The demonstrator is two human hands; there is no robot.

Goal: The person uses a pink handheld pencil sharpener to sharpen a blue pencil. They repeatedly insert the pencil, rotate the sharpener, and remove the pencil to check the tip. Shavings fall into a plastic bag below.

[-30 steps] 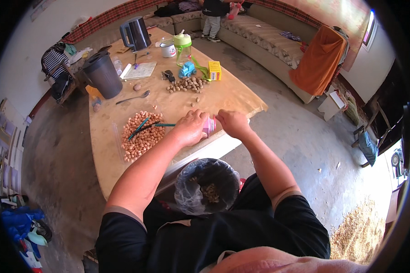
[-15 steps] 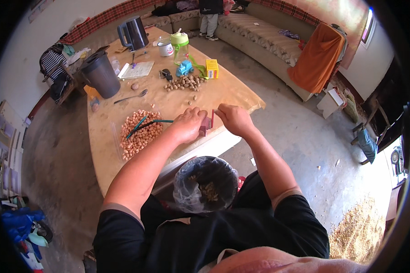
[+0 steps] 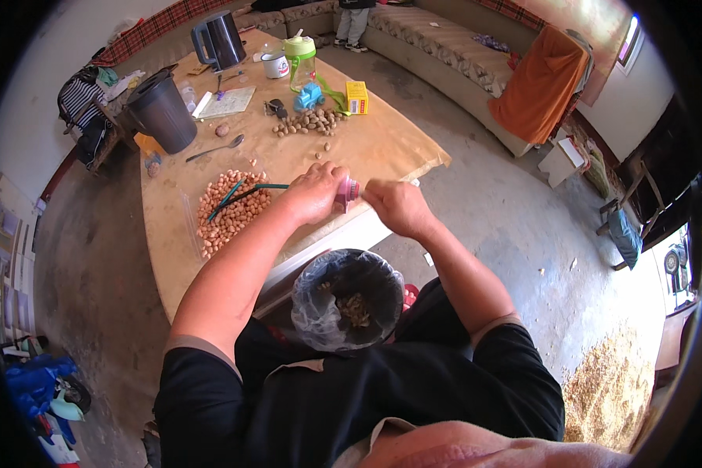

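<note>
Pink gadget [image 3: 345, 193] in L hand [image 3: 317, 192] grip; R hand [image 3: 400, 207] curled nr it, can't tell if gripping.

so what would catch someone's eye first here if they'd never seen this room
Probably the bright orange cloth draped at the near end of the long sofa on the right. Then the heap of pinkish nuts on the table, left of the hands. At the table's near edge, the left hand grips a small pink gadget, with the right hand closed just beside it.
</note>
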